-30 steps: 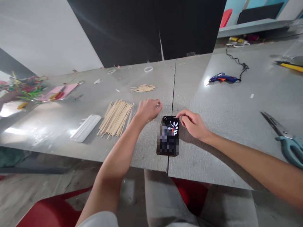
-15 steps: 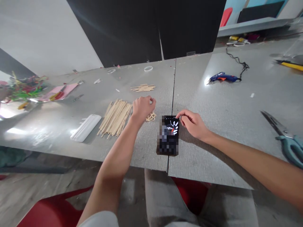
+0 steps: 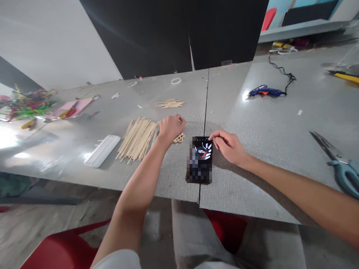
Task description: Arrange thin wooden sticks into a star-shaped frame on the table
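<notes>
A dark phone (image 3: 202, 150) with a lit screen lies flat on the table, its lower part blurred. My right hand (image 3: 228, 145) reaches in from the right, the index finger out at the phone's top right corner and the other fingers curled; it holds nothing. My left hand (image 3: 170, 129) rests loosely closed, with nothing seen in it. Just beside that hand is a little cluster of short wooden pieces (image 3: 179, 138), partly covered by it. Left of it spreads a big pile of thin wooden sticks (image 3: 137, 139). A smaller bundle of sticks (image 3: 169, 104) lies farther back.
A white glue-stick pack (image 3: 102, 151) lies at left. Blue glue gun (image 3: 265, 91) and cord sit at back right; scissors (image 3: 340, 160) lie at the right. A white ring (image 3: 175, 80), a pink sheet (image 3: 80, 106) and colourful strands (image 3: 30, 104) lie farther off. A black panel (image 3: 174, 33) stands behind.
Almost nothing differs. The view has shifted very slightly; both hands, the phone and the sticks keep their places.
</notes>
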Demonstrator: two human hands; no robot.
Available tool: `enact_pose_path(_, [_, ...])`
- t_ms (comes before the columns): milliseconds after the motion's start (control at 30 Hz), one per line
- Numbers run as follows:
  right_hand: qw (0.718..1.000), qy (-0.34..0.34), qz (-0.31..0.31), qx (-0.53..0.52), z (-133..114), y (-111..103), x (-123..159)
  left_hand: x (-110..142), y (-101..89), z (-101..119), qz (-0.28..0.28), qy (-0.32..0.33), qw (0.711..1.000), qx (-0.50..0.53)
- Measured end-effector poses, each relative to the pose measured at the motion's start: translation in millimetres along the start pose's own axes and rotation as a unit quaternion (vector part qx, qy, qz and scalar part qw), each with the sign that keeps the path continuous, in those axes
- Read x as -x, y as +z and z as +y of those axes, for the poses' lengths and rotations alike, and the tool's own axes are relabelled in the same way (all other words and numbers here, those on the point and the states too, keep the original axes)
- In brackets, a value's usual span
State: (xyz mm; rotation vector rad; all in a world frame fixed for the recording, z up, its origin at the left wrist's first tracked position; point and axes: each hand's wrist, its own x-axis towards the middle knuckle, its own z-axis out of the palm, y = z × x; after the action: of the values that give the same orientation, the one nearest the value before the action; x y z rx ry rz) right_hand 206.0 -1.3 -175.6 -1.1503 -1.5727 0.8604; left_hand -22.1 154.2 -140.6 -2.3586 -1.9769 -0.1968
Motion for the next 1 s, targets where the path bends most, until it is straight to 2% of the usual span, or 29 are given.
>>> enact_pose_path(67, [0.993,-0.095,-0.063,0.038,-1,-2,6,0,0.6,0,-0.001,-0.003,1.0,0.003])
enact_pose_path(100, [0.98,-0.156,-0.11,0.06,-1,-2,8,-1,0.8,0,0.0,-0.004,1.0,0.004])
enact_pose_path(200, [0.914,-0.31,-0.229,0.126,1,-3,14,-1,1.1,0,-0.003,-0.004,1.0,0.004])
enact_pose_path(267, [0.881,-0.372,-0.246,0.16,3,-3,15,-1,1.5,0,-0.008,-0.004,1.0,0.004])
enact_pose_path(367, [0.854,-0.436,-0.22,0.178,5,-2,14,-2,2.8,0,-0.009,-0.004,1.0,0.005])
enact_pose_path(600, [0.831,-0.462,-0.221,0.217,5,-2,13,-3,4.8,-1,-0.007,-0.007,1.0,0.008])
enact_pose_path(1000, [0.825,-0.475,-0.211,0.219,2,-1,13,-1,0.9,2,-0.009,-0.008,1.0,0.01])
